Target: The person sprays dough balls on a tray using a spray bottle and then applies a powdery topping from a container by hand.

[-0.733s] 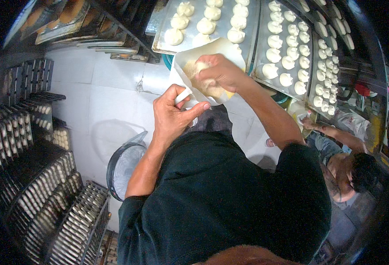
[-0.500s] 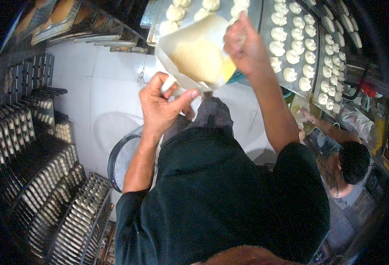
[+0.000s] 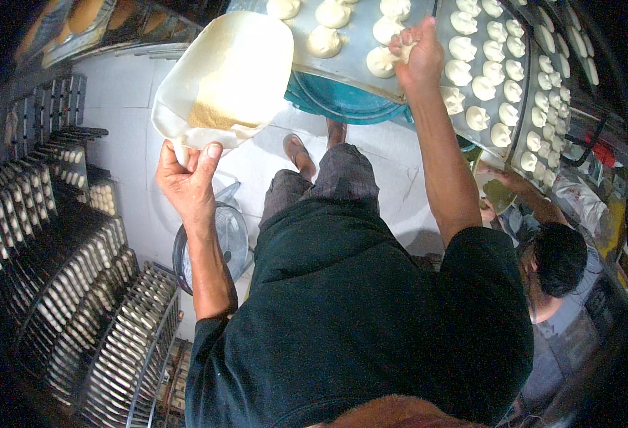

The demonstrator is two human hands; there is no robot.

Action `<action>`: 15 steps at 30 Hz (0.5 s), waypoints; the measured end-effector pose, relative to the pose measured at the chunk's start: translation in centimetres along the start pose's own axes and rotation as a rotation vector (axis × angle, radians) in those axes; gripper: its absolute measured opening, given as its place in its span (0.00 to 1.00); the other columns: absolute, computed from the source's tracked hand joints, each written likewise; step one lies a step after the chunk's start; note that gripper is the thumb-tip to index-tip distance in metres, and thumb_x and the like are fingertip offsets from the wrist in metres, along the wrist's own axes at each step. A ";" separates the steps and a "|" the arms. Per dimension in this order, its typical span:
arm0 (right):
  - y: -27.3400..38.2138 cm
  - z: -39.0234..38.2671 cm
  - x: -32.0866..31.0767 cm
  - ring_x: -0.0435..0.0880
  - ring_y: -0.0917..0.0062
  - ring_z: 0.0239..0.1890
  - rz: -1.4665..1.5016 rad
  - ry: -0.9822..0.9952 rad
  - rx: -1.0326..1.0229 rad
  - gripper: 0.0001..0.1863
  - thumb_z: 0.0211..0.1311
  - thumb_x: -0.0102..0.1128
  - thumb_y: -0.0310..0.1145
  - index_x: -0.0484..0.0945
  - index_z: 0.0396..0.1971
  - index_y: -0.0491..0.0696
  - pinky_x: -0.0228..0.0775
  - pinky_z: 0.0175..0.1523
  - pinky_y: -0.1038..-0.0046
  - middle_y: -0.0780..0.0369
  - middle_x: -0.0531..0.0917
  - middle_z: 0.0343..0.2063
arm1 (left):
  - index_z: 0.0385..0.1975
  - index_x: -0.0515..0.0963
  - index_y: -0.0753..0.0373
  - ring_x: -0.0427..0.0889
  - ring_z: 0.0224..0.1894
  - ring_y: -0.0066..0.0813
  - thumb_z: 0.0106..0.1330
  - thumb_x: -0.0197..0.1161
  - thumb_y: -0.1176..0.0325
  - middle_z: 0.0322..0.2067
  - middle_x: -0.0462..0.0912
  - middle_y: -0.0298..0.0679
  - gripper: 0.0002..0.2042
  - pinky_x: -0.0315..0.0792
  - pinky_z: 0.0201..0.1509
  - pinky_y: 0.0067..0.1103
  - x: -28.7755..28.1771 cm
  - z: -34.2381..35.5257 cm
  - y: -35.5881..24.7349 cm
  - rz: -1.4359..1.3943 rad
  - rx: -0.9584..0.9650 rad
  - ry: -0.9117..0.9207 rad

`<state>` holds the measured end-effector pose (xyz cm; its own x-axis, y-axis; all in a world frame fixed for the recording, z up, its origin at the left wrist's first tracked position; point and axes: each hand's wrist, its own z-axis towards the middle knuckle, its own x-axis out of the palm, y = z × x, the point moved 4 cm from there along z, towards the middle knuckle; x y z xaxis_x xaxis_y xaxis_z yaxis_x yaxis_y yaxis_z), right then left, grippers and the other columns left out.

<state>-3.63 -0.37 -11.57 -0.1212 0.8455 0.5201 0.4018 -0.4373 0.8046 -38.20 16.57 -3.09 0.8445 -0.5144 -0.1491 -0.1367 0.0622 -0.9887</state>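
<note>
Left hand [image 3: 188, 182] grips a white scoop [image 3: 246, 71]; a bag [image 3: 579, 202] bears illegible marks.

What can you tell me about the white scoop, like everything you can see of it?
The scoop is white and broad, plastic by its look, with raised sides and a short handle. The left hand grips that handle, which points back toward the person; the wide end points away. Its open side faces up, and tan powder lies mostly near the handle end. It appears held in the air, left of the teal tub.

A fan [image 3: 233, 235] stands near a loaded rack [image 3: 130, 342]
</note>
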 end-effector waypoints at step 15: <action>1.9 5.2 1.6 0.58 0.78 0.14 -0.017 0.025 -0.111 0.23 0.71 0.41 0.47 0.62 0.17 0.50 0.56 0.21 0.74 0.67 0.59 0.11 | 0.39 0.74 0.65 0.65 0.27 0.13 0.53 0.68 0.74 0.26 0.69 0.27 0.14 0.63 0.32 0.11 1.3 1.4 -1.3 -0.054 -0.032 -0.060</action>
<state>1.60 1.75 -10.70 -0.1499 0.8460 0.5116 0.2964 -0.4552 0.8396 -36.23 17.07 -2.04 0.8805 -0.4639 -0.0974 -0.1060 0.0076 -0.9943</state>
